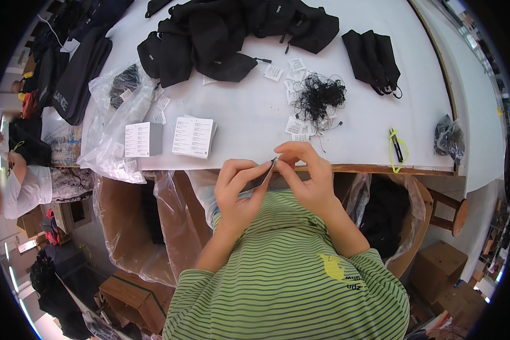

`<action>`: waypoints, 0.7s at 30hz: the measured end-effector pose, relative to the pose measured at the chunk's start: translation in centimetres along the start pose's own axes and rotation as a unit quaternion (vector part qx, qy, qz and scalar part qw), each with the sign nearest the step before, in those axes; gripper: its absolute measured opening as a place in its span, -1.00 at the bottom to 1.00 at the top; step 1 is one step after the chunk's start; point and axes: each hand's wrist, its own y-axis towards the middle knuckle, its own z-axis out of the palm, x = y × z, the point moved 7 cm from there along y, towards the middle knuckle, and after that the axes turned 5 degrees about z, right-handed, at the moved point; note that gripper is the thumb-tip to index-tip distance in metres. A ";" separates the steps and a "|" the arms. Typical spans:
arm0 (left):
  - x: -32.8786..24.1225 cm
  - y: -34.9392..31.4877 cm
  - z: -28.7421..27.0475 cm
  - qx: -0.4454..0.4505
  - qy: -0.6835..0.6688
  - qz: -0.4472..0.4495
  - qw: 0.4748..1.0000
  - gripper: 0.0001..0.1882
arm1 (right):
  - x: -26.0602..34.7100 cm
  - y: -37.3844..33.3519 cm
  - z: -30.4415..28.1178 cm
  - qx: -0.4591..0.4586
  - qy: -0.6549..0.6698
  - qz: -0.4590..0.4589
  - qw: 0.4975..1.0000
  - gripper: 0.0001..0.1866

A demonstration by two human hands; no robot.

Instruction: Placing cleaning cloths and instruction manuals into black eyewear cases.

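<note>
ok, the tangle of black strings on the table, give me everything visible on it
The tangle of black strings is a loose, wiry heap of thin black cord, looking like many short loops knotted together, with stray ends curling out around it. It lies flat on the white table, just beyond the hands. Small white paper tags lie scattered around and partly under it. A few strands trail toward the table's near edge. Neither the left hand nor the right hand touches it.

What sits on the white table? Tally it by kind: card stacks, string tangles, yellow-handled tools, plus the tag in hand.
White card stacks: 2
Black string tangle: 1
Yellow-handled tool: 1
Held tag: 1
Total: 5
</note>
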 end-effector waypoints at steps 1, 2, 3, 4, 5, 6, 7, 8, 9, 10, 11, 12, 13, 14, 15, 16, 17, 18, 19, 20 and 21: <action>0.1 0.0 -0.2 -0.003 -0.011 0.001 1.000 -0.70 | -0.1 0.0 -0.1 0.001 0.000 0.000 1.000 -0.78; 0.1 0.0 -0.4 -0.003 -0.011 0.000 1.000 -0.70 | -0.3 -0.1 -0.2 0.018 -0.010 0.009 1.000 -0.82; 0.7 0.1 -0.2 0.030 -0.097 -0.038 0.994 -0.76 | -0.5 -0.1 -0.3 0.036 -0.020 0.017 0.999 -0.86; 1.1 0.2 0.1 0.064 -0.182 -0.075 0.978 -0.81 | -0.5 -0.2 -0.5 0.037 -0.019 0.014 0.999 -0.86; 1.4 0.3 -0.3 0.061 -0.180 -0.073 0.979 -0.81 | -0.6 -0.3 -0.5 0.060 -0.020 0.029 0.998 -0.88; 2.7 -0.3 0.4 0.089 -0.304 -0.174 0.932 -0.86 | -0.7 -0.5 -0.3 0.081 -0.022 0.042 0.996 -0.89; 3.8 -1.1 1.3 0.114 -0.421 -0.269 0.859 -0.82 | -0.6 -0.4 -0.4 0.083 -0.021 0.037 0.996 -0.89; 4.8 -1.8 1.8 0.133 -0.436 -0.327 0.828 -0.86 | -0.7 -0.5 -0.1 0.107 -0.032 0.047 0.993 -0.89; 5.0 -1.7 1.9 0.132 -0.435 -0.324 0.829 -0.86 | -0.7 -0.5 0.2 0.130 -0.044 0.057 0.989 -0.89; 5.0 -1.9 2.3 0.163 -0.394 -0.323 0.845 -0.90 | -0.6 -0.4 0.3 0.131 -0.045 0.054 0.989 -0.89; 5.2 -2.1 2.6 0.193 -0.351 -0.321 0.858 -0.93 | -1.0 -0.4 0.5 0.140 -0.041 0.075 0.986 -0.90; 5.4 -2.3 2.6 0.199 -0.343 -0.307 0.865 -0.93 | -1.4 -0.5 0.7 0.150 -0.036 0.096 0.983 -0.91; 5.4 -2.3 2.6 0.197 -0.343 -0.305 0.866 -0.93 | -1.6 -0.5 0.7 0.151 -0.036 0.093 0.984 -0.91; 5.4 -2.1 2.6 0.203 -0.334 -0.298 0.871 -0.93 | -2.0 -0.5 0.7 0.156 -0.032 0.101 0.982 -0.90; 5.3 -2.0 2.5 0.207 -0.324 -0.291 0.876 -0.93 | -2.3 -0.5 0.8 0.161 -0.027 0.108 0.981 -0.90; 5.4 -2.1 2.5 0.206 -0.323 -0.288 0.878 -0.93 | -2.6 -0.5 0.8 0.162 -0.027 0.105 0.981 -0.90; 5.4 -2.2 2.5 0.201 -0.330 -0.282 0.878 -0.93 | -3.2 -0.7 1.0 0.182 0.019 0.124 0.975 -0.89; 5.4 -2.0 2.6 0.196 -0.337 -0.275 0.879 -0.93 | -3.6 -0.8 1.2 0.200 0.064 0.143 0.967 -0.87; 5.4 -1.8 2.7 0.196 -0.337 -0.272 0.880 -0.93 | -3.7 -0.8 1.3 0.200 0.063 0.140 0.968 -0.87; 5.6 -1.5 2.9 0.181 -0.355 -0.284 0.872 -0.95 | -4.5 -0.9 1.3 0.196 0.074 0.189 0.959 -0.85; 5.7 -1.2 2.8 0.164 -0.371 -0.297 0.864 -0.96 | -5.1 -1.0 1.4 0.194 0.087 0.236 0.948 -0.84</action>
